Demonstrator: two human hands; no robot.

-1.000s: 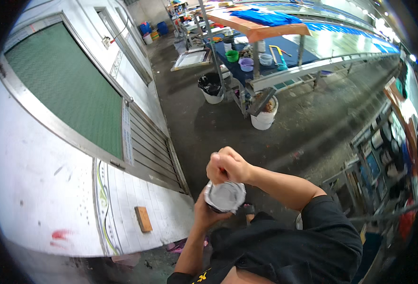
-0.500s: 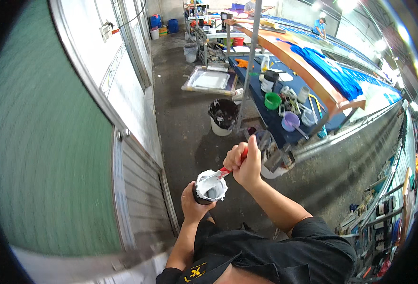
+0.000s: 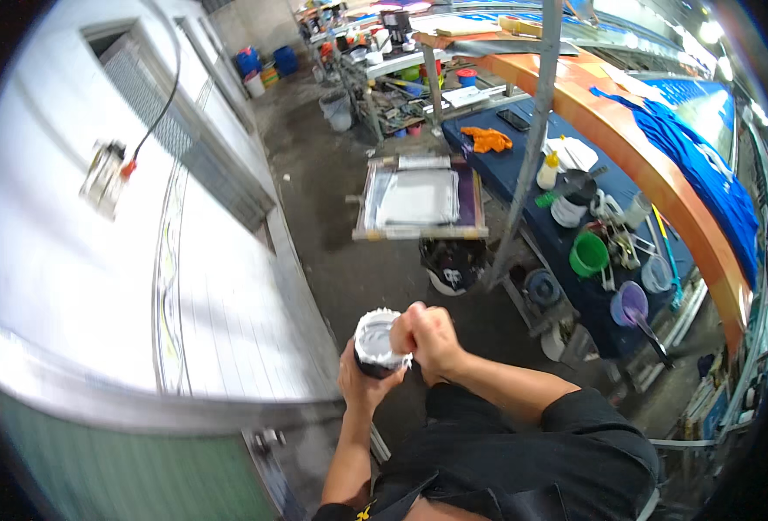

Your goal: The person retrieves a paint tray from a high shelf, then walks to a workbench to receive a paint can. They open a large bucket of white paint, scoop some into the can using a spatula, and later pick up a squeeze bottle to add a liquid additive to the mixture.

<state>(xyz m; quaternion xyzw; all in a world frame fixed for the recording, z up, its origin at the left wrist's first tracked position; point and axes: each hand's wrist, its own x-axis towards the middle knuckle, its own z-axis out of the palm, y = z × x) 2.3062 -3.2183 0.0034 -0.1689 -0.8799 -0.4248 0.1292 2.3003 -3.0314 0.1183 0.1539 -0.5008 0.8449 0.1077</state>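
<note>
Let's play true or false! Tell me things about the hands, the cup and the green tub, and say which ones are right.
1. The left hand holds the cup. True.
2. The paste in the cup is bright red. False: it is whitish.
3. The right hand is closed in a fist. True.
4. The green tub stands on the dark blue surface. True.
5. The orange cloth lies inside the green tub. False: it lies on the dark blue surface.
</note>
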